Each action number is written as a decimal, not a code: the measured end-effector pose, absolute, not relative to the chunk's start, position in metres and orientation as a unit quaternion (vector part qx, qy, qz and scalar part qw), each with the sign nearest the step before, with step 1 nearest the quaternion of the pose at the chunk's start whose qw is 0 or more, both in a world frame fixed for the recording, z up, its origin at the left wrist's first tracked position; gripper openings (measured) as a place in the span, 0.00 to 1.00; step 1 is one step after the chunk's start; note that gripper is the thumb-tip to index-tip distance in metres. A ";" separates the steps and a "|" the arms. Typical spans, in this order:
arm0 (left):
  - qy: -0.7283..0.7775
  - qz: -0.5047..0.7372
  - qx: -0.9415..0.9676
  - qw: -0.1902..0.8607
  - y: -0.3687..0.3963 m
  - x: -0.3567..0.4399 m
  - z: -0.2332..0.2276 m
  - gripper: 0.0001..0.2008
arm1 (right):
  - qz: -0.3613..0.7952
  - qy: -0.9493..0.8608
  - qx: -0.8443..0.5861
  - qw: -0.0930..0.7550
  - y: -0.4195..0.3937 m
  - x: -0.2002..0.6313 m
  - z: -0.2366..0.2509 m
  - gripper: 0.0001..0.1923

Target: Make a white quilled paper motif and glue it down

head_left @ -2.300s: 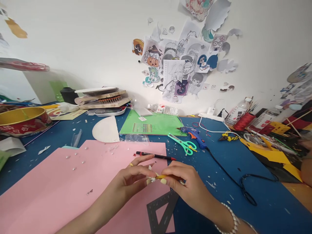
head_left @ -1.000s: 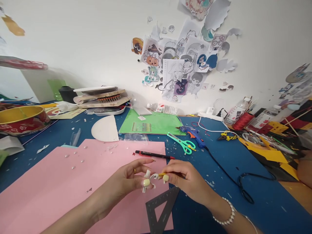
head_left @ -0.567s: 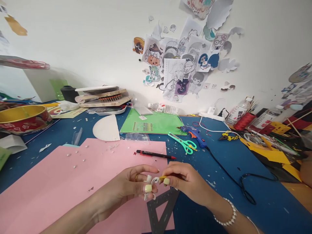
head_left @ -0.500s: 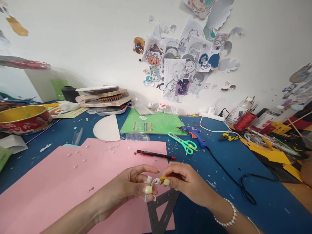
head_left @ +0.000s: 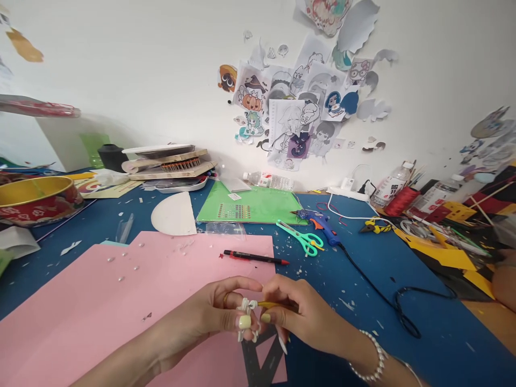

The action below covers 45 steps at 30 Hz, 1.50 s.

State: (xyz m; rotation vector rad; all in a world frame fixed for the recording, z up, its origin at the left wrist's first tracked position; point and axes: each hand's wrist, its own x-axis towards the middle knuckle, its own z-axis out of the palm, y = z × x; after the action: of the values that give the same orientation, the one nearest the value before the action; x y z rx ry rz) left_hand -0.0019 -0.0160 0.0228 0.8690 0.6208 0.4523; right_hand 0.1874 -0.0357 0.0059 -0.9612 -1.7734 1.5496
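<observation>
Between the thumb and fingers of my left hand (head_left: pixel 217 307) is a small white piece made of curled strips (head_left: pixel 243 305). My right hand (head_left: pixel 304 307) pinches a slim yellow tool (head_left: pixel 278 305), whose tip meets a little white coil at the right side of that piece. Both hands are close together over the right edge of the pink sheet (head_left: pixel 161 301). Partly covered by my fingers, a dark triangular set square (head_left: pixel 252 363) lies beneath them. Beyond the hands rests a black and red pen (head_left: pixel 256 257).
Green-handled scissors (head_left: pixel 302 239) and a blue glue gun (head_left: pixel 324 228) with a black cord lie on the blue table. Several pearl beads (head_left: pixel 124 254) dot the pink sheet. Farther back are a white half-round piece (head_left: pixel 175 214) and a green sheet (head_left: pixel 274 204). A red-gold tin (head_left: pixel 40 201) stands left.
The yellow tool now shows more of its length and points left at the white coil. My right hand has turned slightly, and the white piece has tilted in my left fingers.
</observation>
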 end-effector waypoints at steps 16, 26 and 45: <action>0.349 0.242 0.356 0.832 -0.018 0.001 0.021 0.17 | 0.552 -0.687 -0.365 0.299 -0.034 0.190 0.010 0.05; 0.388 0.276 0.341 0.811 -0.017 0.000 0.017 0.06 | 0.551 -0.687 -0.364 0.302 -0.035 0.189 0.011 0.05; 0.390 0.219 0.398 0.801 -0.018 -0.002 0.021 0.09 | 0.505 -0.707 -0.395 0.300 -0.032 0.191 0.011 0.07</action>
State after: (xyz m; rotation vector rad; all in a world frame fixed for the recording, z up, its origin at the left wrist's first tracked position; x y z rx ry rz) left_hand -0.0018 -0.0177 0.0212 0.8533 0.8361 0.4692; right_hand 0.1906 -0.0315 0.0110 -1.0474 -1.8760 1.3409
